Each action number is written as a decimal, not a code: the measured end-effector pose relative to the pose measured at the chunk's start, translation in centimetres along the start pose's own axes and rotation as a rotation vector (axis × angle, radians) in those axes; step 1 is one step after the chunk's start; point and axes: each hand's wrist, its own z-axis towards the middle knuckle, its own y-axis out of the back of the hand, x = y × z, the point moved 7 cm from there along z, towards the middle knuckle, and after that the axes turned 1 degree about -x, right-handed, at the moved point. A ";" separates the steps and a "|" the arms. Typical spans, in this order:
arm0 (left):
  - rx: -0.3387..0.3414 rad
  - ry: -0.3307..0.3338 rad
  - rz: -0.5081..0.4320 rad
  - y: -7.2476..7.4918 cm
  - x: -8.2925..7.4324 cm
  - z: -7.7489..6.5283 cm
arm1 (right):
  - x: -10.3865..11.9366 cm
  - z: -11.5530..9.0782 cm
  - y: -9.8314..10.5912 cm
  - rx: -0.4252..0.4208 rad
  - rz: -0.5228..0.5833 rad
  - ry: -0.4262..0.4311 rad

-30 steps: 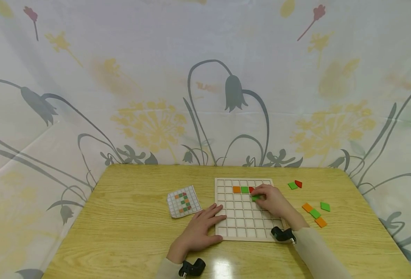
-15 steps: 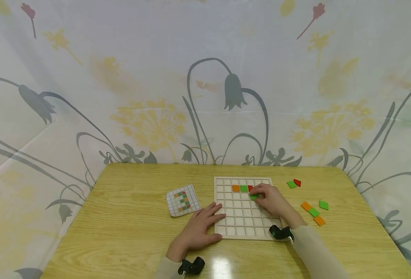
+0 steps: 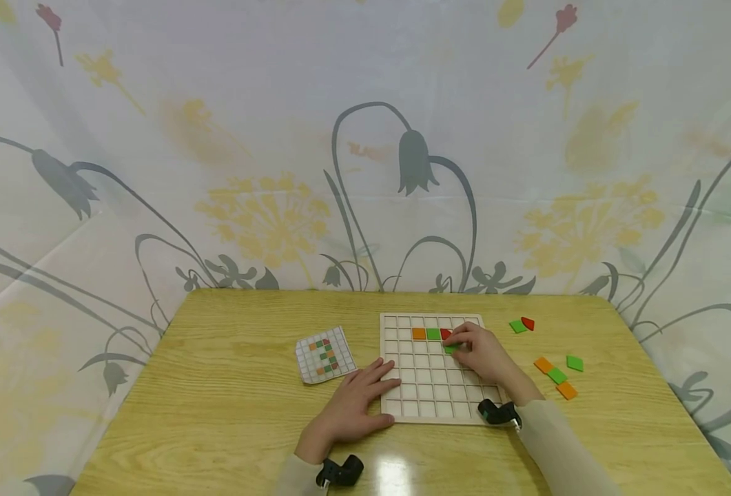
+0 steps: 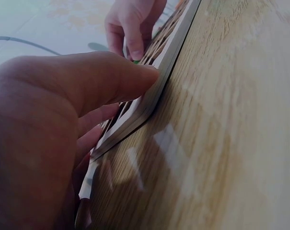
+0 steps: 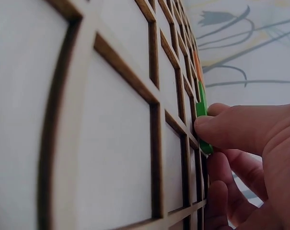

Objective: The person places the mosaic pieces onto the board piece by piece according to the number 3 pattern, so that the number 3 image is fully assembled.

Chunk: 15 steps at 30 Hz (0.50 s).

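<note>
A pale wooden grid board lies on the table. In its second row from the back sit an orange tile, a green tile and a partly covered red tile. My right hand pinches another green tile between thumb and fingers, at the cell just in front of the red one; its fingers hide part of it. My left hand rests with spread fingers on the board's left edge, thumb at the near corner. Beside it lies a card printed with a grid and coloured squares.
Right of the board lie a loose green tile touching a red one with a pointed end. Nearer are an orange, a green and an orange tile in a diagonal line, with a green tile apart.
The head view has shifted slightly, so everything sits a little higher in it. Both hands and the tiles keep nearly the same places on the board and table.
</note>
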 end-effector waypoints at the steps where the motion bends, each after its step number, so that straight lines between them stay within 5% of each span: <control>1: 0.002 0.001 0.000 0.0 0.0 0.0 | 0.0 0.0 0.0 0.002 0.001 0.000; 15: 0.010 0.008 0.000 -0.1 0.0 0.0 | -0.1 0.0 -0.1 0.004 0.011 -0.042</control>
